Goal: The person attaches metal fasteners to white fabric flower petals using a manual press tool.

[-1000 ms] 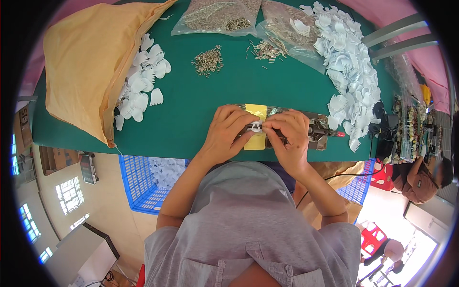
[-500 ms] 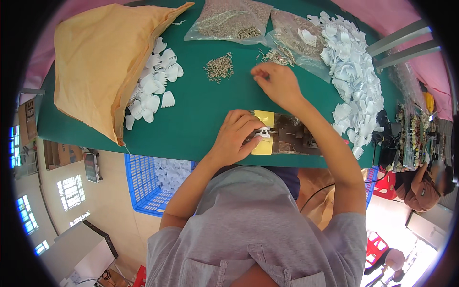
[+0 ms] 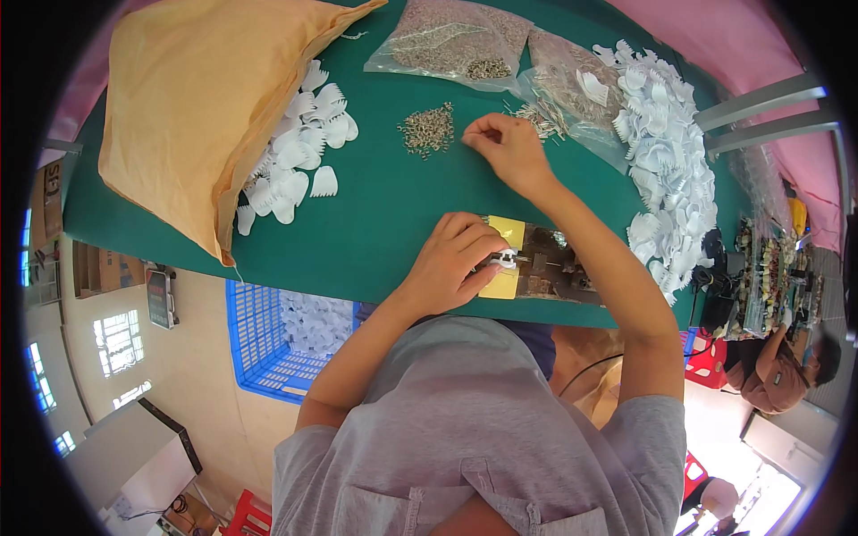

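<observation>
On the green table, a low fixture [image 3: 554,268] with a dark metal bed and two yellow pads [image 3: 505,232] lies close to my body. My left hand [image 3: 454,263] is curled at its left end, thumb and fingers closed about a small white plastic piece [image 3: 507,258] between the pads; the palm hides part of it. Beyond the fixture, my right hand [image 3: 511,154] hovers with thumb and forefinger pinched together. Anything between those fingertips is too small to make out. They are just right of a pile of tiny metal parts [image 3: 427,130]. Slender metal pins [image 3: 543,119] lie behind that hand.
White toothed plastic pieces [image 3: 661,152] are heaped at the right, and more [image 3: 299,143] spill beside a large tan sack [image 3: 197,116] at the left. Clear bags of metal parts [image 3: 451,40] lie at the back. Below the table edge stands a blue crate [image 3: 255,344]. Metal bars [image 3: 769,103] jut in at right.
My right hand has shifted slightly toward the tiny metal parts, and its fingers have come together in a pinch. My left hand keeps its place at the fixture. The whole view has shifted slightly.
</observation>
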A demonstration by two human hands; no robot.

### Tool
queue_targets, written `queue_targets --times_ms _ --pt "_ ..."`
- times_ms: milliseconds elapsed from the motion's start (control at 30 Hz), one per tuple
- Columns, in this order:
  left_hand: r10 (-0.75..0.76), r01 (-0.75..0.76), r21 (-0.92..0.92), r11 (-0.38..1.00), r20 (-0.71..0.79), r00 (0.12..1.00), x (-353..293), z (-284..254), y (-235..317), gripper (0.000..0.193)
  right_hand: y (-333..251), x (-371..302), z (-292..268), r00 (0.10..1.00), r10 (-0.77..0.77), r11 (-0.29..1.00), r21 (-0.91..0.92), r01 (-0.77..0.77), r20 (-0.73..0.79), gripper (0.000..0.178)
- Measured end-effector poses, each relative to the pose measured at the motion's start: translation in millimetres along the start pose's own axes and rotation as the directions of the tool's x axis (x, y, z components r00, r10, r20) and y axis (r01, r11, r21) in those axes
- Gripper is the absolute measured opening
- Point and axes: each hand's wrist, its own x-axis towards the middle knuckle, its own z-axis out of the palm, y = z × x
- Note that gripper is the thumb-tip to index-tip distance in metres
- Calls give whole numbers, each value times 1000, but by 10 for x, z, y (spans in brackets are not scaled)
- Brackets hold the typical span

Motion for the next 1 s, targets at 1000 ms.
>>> queue_targets --times_ms 1000 --pt "-22 23 18 1000 -66 998 15 22 -9 31 -459 -1543 -406 965 -255 932 -249 263 66 8"
